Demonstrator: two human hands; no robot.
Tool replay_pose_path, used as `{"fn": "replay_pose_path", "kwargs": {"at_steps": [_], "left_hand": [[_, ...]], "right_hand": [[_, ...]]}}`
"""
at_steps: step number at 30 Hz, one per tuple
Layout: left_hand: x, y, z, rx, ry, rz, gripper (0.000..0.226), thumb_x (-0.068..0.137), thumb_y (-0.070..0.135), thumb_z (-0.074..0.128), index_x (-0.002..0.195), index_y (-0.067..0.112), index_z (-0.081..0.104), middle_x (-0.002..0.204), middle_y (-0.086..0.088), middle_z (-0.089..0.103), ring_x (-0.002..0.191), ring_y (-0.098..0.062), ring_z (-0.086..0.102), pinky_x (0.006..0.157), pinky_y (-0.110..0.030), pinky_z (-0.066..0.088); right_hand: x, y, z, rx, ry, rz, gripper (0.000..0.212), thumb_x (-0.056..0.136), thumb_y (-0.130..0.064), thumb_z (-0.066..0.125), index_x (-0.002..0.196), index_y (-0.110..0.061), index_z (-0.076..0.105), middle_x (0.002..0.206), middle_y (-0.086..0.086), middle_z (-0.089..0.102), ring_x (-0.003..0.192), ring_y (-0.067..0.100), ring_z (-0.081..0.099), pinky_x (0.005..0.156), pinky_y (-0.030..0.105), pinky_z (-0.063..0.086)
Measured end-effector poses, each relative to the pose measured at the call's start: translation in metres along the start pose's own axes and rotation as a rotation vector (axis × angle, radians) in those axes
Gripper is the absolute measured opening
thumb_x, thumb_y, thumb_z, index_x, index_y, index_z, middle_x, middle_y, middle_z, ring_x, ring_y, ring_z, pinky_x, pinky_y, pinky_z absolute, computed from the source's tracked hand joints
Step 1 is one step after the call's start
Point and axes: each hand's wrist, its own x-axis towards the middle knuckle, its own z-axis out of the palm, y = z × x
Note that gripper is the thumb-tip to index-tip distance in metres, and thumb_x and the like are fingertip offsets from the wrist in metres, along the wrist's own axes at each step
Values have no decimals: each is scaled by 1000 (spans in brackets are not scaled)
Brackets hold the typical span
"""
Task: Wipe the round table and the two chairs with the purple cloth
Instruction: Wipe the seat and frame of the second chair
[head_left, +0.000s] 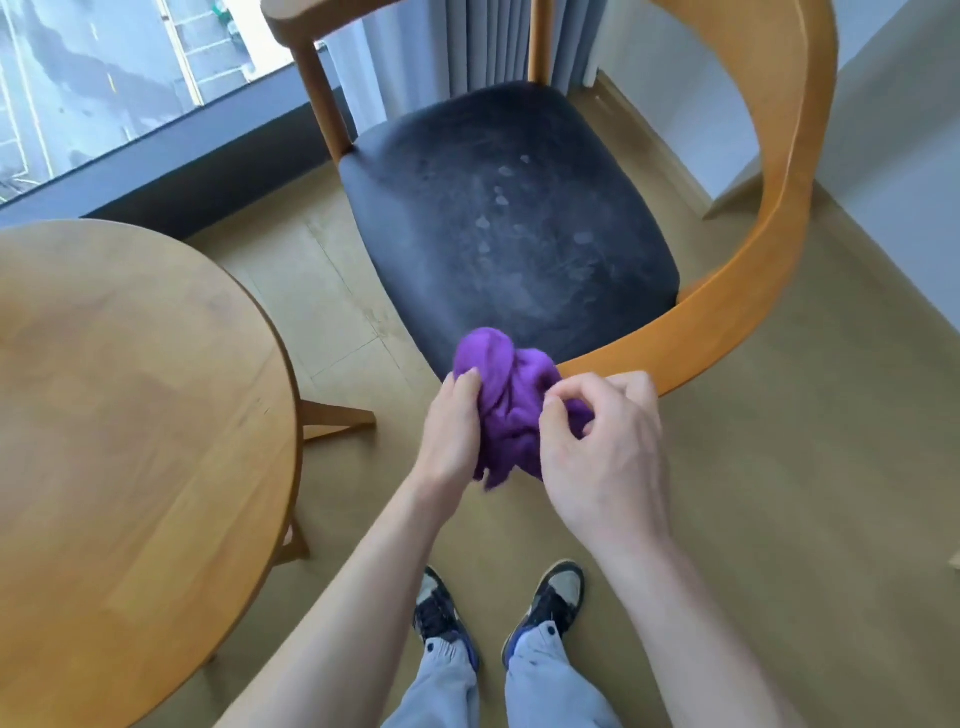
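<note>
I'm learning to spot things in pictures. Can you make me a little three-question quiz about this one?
1. True or false: both hands, left and right, hold the purple cloth.
2. What colour is the chair seat? A) red B) black C) white
3. Which side of the picture shows the round table?

Key: 1. True. 2. B, and pale smudges mark it. 3. The left side.

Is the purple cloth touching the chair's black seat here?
Cannot tell. In the head view, both hands hold the bunched purple cloth over the black seat's front edge; overlap hides any gap.
</note>
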Motion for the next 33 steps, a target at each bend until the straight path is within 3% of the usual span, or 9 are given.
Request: {"fn": "replay_pose_path", "kwargs": {"at_steps": [3,6,8,14,18,21,24,27,33], "left_hand": [[17,16,5,91,-160,-12,80,76,82,60,109,10,63,88,-7,68,53,-33,60,49,-39,51],[29,24,3,196,-109,1,45,73,57,77,104,25,74,99,-3,79,90,-26,77,90,-52,60],[29,21,6,233,-117,90,33,78,45,72,102,23,74,97,0,79,95,-22,76,96,-48,58],[18,2,14,650,129,539,16,89,49,56,87,34,51,87,12,63,81,-6,61,70,-30,47],[46,39,53,1089,-12,464,35,95,64,39,89,29,42,93,6,62,81,-25,57,72,-40,43],[53,46,64,1065,-38,368,52,94,73,30,107,26,49,94,5,63,85,-28,59,78,-42,48],[27,21,43,1007,137,534,35,96,66,38,95,31,42,87,12,54,75,-18,57,63,-37,43],[2,-3,26,848,284,562,27,95,55,50,106,31,48,99,12,51,91,-18,57,70,-40,50],[31,20,64,1155,283,486,36,94,64,34,90,28,38,89,9,55,86,-22,58,66,-38,41]], "right_hand": [[17,16,8,-103,128,-142,30,91,-37,55,112,-18,65,119,2,50,109,24,49,100,41,41],[59,36,7,-190,192,-230,46,93,-38,50,127,-10,61,137,11,51,124,33,48,111,55,32],[89,50,4,-255,191,-196,53,94,-40,43,133,-8,58,146,13,48,134,34,45,118,57,24],[107,63,23,-389,241,-170,59,97,-48,29,137,-14,57,146,3,54,140,22,45,125,53,11],[108,66,19,-299,299,-162,52,100,-33,26,135,-14,59,143,0,58,137,20,48,125,48,13],[108,66,18,-287,294,-160,52,99,-30,25,136,-15,58,143,0,58,137,20,48,126,47,13],[109,69,18,-332,283,-181,48,98,-30,30,136,-15,57,142,0,59,136,20,48,126,47,12],[110,71,21,-364,292,-177,46,98,-31,33,134,-18,58,138,-3,59,133,18,49,125,46,11],[110,73,22,-345,301,-180,43,97,-27,33,129,-18,60,135,-3,61,131,18,51,125,48,15]]}}
